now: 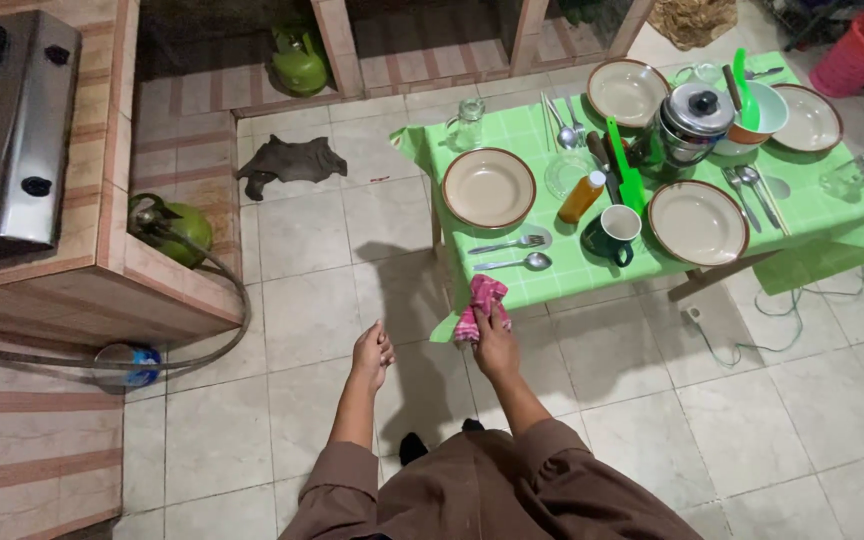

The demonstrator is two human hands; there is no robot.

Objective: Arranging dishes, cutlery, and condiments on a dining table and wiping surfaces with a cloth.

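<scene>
- A pink checked cloth (480, 303) is clenched in the right hand (493, 340) and pressed to the near edge of the bench (552, 285), as for wiping.
- The left hand (372, 352) is held loose, grasping nothing.
- A fork (508, 244) and spoon (514, 263) are laid just beyond the cloth, beside a plate (489, 187).

cloth (482, 303) on table (552, 285) edge, fork (508, 244) behind

Low table, green checked cloth (812, 215): four cream plates, brown-rimmed, one toward each corner, e.g. near-left plate (489, 188). Fork (508, 244) and spoon (514, 264) by near edge. Dark green mug (613, 233), orange bottle (582, 196), steel lidded pot (694, 122) mid-table. Floor: grey rag (290, 161), green gas cylinder (174, 230) beside tiled counter; stove (10, 130) on counter.
</scene>
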